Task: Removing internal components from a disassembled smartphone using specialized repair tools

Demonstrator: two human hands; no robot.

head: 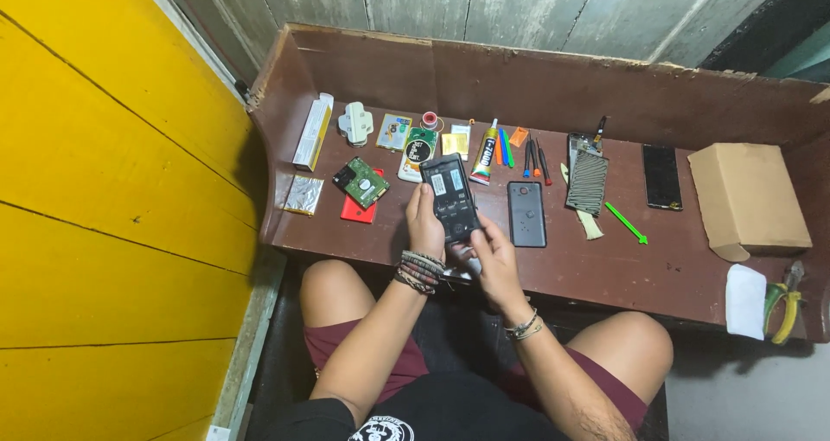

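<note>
Right hand (494, 264): at 6 o'clock, over the bench's near edge, fingers closed on the opened phone's lower end.
Left hand (424, 225): clamped on its left side.
Opened phone (450, 195): tilted, above the brown bench (605, 268).
Dark phone back (526, 214): just beside, at 3 o'clock.
Green circuit board (361, 182): at 9 o'clock.
Cardboard box (748, 197): far at 3 o'clock; bare wood between.
Glue tube (486, 154): at 12 o'clock.

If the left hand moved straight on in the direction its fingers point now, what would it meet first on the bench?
Probably the round-labelled packet behind the opened phone that the left hand holds; depth is unclear.
</note>
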